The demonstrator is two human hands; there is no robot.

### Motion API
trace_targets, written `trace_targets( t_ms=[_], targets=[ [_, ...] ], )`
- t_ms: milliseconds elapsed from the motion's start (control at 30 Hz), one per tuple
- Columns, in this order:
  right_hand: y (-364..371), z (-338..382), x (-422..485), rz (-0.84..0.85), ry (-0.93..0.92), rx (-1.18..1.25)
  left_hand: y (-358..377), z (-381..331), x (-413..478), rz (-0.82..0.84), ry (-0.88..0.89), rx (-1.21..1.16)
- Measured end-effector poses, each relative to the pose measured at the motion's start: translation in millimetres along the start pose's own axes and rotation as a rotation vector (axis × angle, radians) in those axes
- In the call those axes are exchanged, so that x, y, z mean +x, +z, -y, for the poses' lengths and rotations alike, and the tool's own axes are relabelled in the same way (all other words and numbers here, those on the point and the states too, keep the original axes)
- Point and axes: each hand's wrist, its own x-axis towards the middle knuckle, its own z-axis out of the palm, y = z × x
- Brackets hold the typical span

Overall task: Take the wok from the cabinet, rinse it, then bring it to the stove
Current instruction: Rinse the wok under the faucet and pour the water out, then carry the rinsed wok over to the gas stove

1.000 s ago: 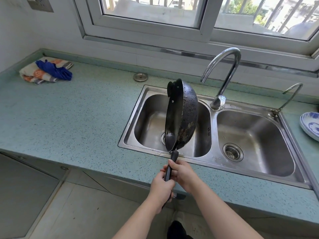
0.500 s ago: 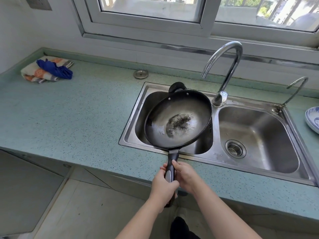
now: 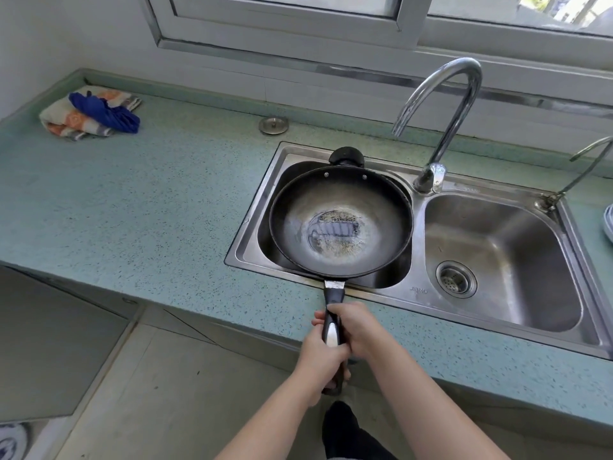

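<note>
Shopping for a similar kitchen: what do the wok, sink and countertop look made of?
Wok: dark metal, probably coated or seasoned; worn, dull centre. Sink: brushed stainless steel, soft grey reflections. Countertop: speckled teal stone or composite, matte; which one is unclear.

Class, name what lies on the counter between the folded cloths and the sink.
Head view: only a round metal sink plug lies between the cloths and sink.

The round black metal wok [image 3: 341, 220] hides most of the left steel sink basin [image 3: 265, 224], drain included. At three o'clock the blue-and-white ceramic plate [image 3: 609, 224] is cut off by the frame's edge, as is the thin chrome side tap [image 3: 583, 161]. The wok's black-and-silver long handle [image 3: 332, 327] is largely buried under both hands at six o'clock.
</note>
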Motion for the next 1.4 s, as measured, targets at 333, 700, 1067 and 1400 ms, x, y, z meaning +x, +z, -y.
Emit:
trace_targets(
  t_ms=[333, 700, 1067, 1400],
  targets=[
    [-0.9, 4.1, 14.0, -0.051, -0.023, -0.087, 8.4, -4.5, -1.2, -0.050, -0.023, 0.043],
    [0.7, -2.5, 22.0, -0.099, -0.084, -0.210, 7.9, -5.0, 3.4, -0.030, -0.118, 0.046],
    [-9.7, -6.0, 13.1, -0.062, -0.170, -0.231, 26.8, 2.8, -6.0, -0.200, 0.041, 0.139],
    [15.7, -3.2, -25.3, -0.034, -0.328, -0.398, 6.0, -3.0, -48.7, -0.226, 0.160, 0.071]
  ],
)
